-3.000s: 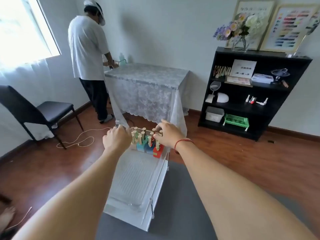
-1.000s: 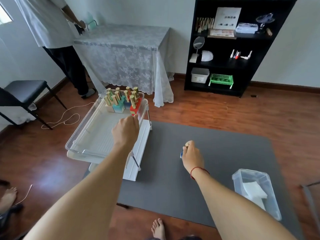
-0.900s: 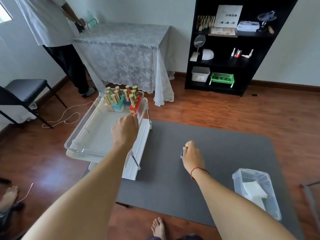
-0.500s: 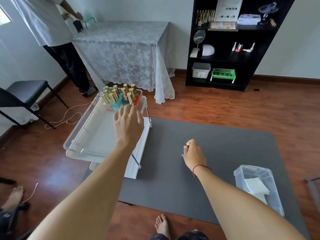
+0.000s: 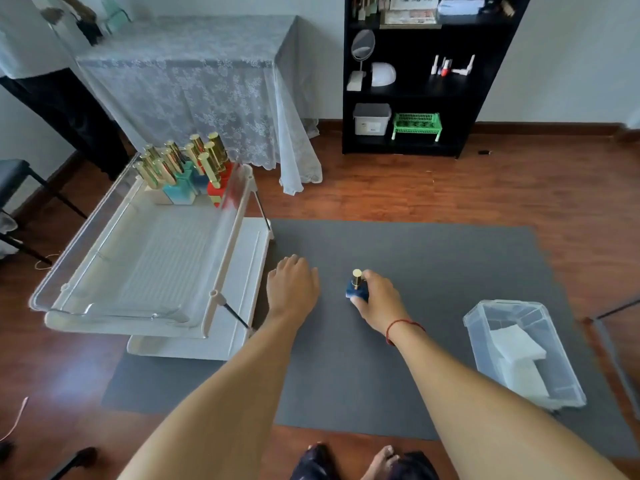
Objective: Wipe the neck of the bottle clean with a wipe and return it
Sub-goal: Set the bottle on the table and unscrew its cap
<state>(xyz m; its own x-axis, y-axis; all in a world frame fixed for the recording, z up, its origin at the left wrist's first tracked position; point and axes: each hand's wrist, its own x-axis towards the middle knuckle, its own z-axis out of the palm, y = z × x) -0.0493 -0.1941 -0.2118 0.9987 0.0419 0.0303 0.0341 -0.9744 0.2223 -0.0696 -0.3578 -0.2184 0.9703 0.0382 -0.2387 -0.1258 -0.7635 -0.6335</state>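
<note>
A small dark blue bottle (image 5: 356, 289) with a gold cap stands upright on the grey mat (image 5: 433, 258), and my right hand (image 5: 379, 299) is closed around its right side. My left hand (image 5: 292, 287) hovers over the mat just left of the bottle, empty, fingers loosely apart and pointing down. White wipes (image 5: 517, 355) lie in a clear plastic bin (image 5: 557, 386) at the right. Several more gold-capped bottles (image 5: 188, 171) stand at the far end of a clear tray (image 5: 138, 268) on a white cart.
A lace-covered table (image 5: 194, 71) stands behind the cart, with a person (image 5: 41, 64) at its left. A black shelf (image 5: 415, 74) stands against the wall. A chair (image 5: 17, 188) sits at the far left. My bare feet show at the bottom edge.
My left hand has come off the cart's tray and moved right, down to the mat. My right hand has kept the blue bottle on the mat. The view has tilted down.
</note>
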